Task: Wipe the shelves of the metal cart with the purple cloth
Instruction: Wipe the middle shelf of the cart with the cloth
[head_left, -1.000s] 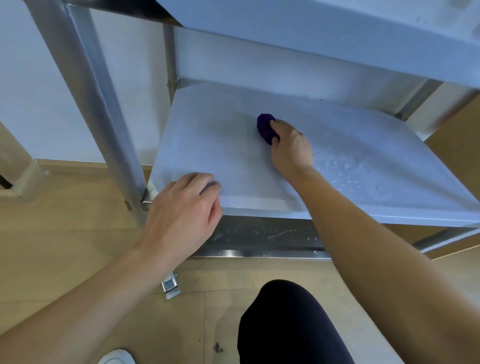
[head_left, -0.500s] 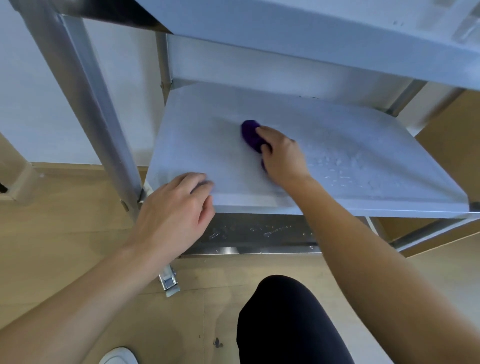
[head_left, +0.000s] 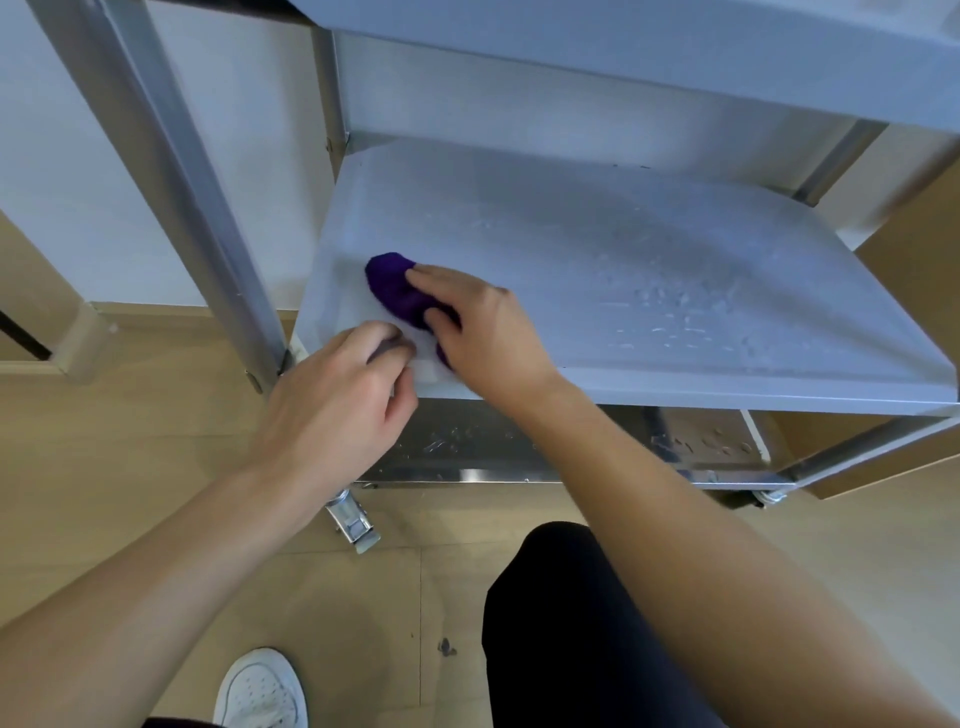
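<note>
The purple cloth is bunched into a dark, rounded wad. It lies flat on the middle shelf of the metal cart, in the near left part of the shelf. Only its far left end and a sliver at the near edge show; the rest is covered by the right hand. That hand presses down on the cloth with fingers curled over it, holding it against the shelf.

The left hand sits just beside the cloth, at the near left corner of the same shelf. Its fingers are bent over the shelf edge, gripping it next to the cart's upright post.

Water droplets are scattered over the right half of the shelf. The area around the cloth looks dull and smeared. More droplets mark the lower shelf beneath.

A caster bracket stands on the wooden floor under the left hand. A white shoe and a dark-trousered knee are nearest the camera.

Compared with one second ago, the cloth and right hand have moved from the middle of the shelf toward the near left corner. They now almost meet the left hand, which has kept its place on the corner. The droplets on the right remain.
</note>
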